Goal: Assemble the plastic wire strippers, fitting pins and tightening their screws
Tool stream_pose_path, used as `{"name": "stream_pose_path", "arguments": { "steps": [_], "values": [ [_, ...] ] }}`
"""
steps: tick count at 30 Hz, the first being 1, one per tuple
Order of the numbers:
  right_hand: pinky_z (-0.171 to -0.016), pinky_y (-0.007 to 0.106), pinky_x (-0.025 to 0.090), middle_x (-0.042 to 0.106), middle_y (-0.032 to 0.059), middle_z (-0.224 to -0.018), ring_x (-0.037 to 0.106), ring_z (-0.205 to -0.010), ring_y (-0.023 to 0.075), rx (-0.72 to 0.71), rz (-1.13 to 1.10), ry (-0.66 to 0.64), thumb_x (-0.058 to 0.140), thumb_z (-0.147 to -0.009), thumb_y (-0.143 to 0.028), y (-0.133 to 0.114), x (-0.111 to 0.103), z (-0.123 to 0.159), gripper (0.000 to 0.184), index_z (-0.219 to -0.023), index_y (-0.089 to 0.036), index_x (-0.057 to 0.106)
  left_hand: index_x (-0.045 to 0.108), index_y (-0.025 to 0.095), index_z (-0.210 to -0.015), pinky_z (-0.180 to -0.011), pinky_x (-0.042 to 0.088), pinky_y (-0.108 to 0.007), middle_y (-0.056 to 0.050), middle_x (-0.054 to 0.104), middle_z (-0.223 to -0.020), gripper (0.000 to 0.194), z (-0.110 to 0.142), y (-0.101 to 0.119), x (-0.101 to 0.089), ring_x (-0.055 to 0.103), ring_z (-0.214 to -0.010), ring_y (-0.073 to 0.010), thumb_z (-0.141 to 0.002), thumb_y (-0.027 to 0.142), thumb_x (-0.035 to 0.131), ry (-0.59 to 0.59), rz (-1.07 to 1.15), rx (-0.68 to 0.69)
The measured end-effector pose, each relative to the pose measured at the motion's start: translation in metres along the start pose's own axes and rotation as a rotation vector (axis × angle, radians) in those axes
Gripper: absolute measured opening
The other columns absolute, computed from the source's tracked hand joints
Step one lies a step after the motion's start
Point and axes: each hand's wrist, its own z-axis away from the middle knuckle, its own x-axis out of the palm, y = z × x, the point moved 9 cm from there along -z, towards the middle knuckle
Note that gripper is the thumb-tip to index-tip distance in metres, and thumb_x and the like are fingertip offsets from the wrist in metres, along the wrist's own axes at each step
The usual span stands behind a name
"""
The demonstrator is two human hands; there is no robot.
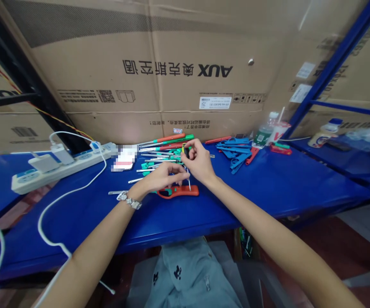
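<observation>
My right hand (199,160) is closed round the yellow-and-black handle of a screwdriver (189,182). Its thin metal shaft points down at the handle of an orange-red gas lighter (185,191), which lies flat on the blue table with its long metal nozzle to the left. My left hand (168,174), with a metal watch band on the wrist, hovers just over the lighter. Its thumb and fingers are drawn together beside the screwdriver shaft; anything pinched there is too small to make out. Just behind my hands lies a pile of more lighters (162,147) with green and red parts and metal nozzles.
Blue and red plastic handle pieces (236,149) are heaped to the right. Behind them stand a green-labelled bottle (263,132) and a cup with a straw (279,130). A white power strip (66,167) with cables lies left. A large cardboard box (172,94) backs the table (268,188).
</observation>
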Motion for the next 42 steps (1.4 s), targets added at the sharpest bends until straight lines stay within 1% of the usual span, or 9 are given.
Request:
{"name": "stream_pose_path", "arguments": {
  "steps": [4,8,11,14,18,23,30,36,42],
  "values": [
    [-0.06,0.026,0.037,0.039,-0.0089,-0.063,0.041,-0.057,0.0119,0.026,-0.113,0.01,0.063,-0.083,-0.028,0.006,0.031,-0.014,0.017,-0.088,-0.025,0.047,0.057,0.017,-0.075,-0.042,0.045,-0.02,-0.003,0.067,-0.068,0.034,0.003,-0.016,-0.007,0.05,-0.044,-0.0065,-0.098,0.042,0.053,-0.024,0.111,-0.047],
    [-0.053,0.024,0.036,0.044,-0.0097,-0.062,0.044,-0.055,0.0112,0.187,-0.316,0.016,0.075,-0.075,-0.045,0.029,0.045,-0.011,0.04,-0.09,-0.026,0.043,0.056,0.017,-0.076,-0.042,0.045,-0.019,-0.002,0.065,-0.065,0.025,0.005,-0.03,-0.016,0.052,-0.046,-0.007,-0.096,0.031,0.053,0.028,0.142,-0.085],
    [-0.045,0.023,0.029,0.048,-0.0085,-0.057,0.043,-0.048,0.0106,0.391,-0.414,-0.173,0.08,-0.068,-0.061,0.043,0.062,0.003,0.051,-0.084,-0.025,0.047,0.059,0.016,-0.078,-0.044,0.047,-0.02,-0.003,0.067,-0.067,0.016,0.005,-0.032,-0.019,0.057,-0.051,-0.0097,-0.09,0.024,0.052,0.045,0.124,-0.099],
    [-0.042,0.024,0.022,0.048,-0.0061,-0.052,0.038,-0.044,0.0088,0.508,-0.419,-0.344,0.08,-0.066,-0.066,0.047,0.069,0.014,0.052,-0.073,-0.021,0.055,0.062,0.016,-0.077,-0.046,0.046,-0.023,-0.004,0.069,-0.069,0.025,0.007,-0.029,-0.02,0.058,-0.052,-0.0112,-0.093,0.033,0.053,0.061,0.023,-0.118],
    [-0.043,0.023,0.021,0.04,-0.0084,-0.049,0.031,-0.045,0.0075,0.49,-0.439,-0.19,0.079,-0.067,-0.065,0.051,0.045,0.004,0.05,-0.072,-0.019,0.062,0.068,0.016,-0.083,-0.06,0.05,-0.027,-0.004,0.07,-0.073,0.032,0.017,-0.017,-0.028,0.063,-0.065,-0.015,-0.087,0.047,0.068,0.17,-0.154,-0.087],
    [-0.041,0.023,0.021,0.04,-0.0082,-0.047,0.032,-0.043,0.0079,0.422,-0.44,-0.094,0.078,-0.067,-0.072,0.052,0.032,-0.006,0.056,-0.074,-0.02,0.061,0.071,0.02,-0.095,-0.071,0.05,-0.031,-0.005,0.073,-0.093,0.038,0.025,-0.008,-0.005,0.065,-0.082,-0.0206,-0.071,0.045,0.086,0.049,-0.392,-0.03],
    [-0.037,0.022,0.025,0.045,-0.0076,-0.045,0.037,-0.038,0.0077,0.431,-0.476,-0.168,0.073,-0.072,-0.076,0.046,0.044,-0.001,0.058,-0.078,-0.02,0.06,0.074,0.018,-0.096,-0.064,0.046,-0.028,-0.001,0.072,-0.08,0.02,0.03,-0.017,-0.005,0.061,-0.068,-0.0164,-0.078,0.025,0.071,-0.045,-0.287,-0.108],
    [-0.037,0.022,0.029,0.048,-0.0072,-0.048,0.041,-0.038,0.0083,0.398,-0.421,-0.168,0.073,-0.074,-0.075,0.045,0.044,0.001,0.056,-0.077,-0.021,0.056,0.079,0.016,-0.094,-0.066,0.045,-0.03,-0.006,0.074,-0.085,0.033,0.04,-0.028,-0.014,0.06,-0.072,-0.0178,-0.084,0.045,0.068,-0.114,-0.226,-0.217],
    [-0.043,0.025,0.036,0.057,-0.0011,-0.056,0.049,-0.045,0.0117,0.198,-0.212,-0.231,0.062,-0.086,-0.07,0.039,0.045,0.003,0.051,-0.071,-0.022,0.053,0.077,0.016,-0.104,-0.07,0.046,-0.031,-0.007,0.075,-0.092,0.038,0.042,-0.036,-0.022,0.062,-0.078,-0.0198,-0.079,0.043,0.073,-0.059,-0.202,-0.237]
  ]
}}
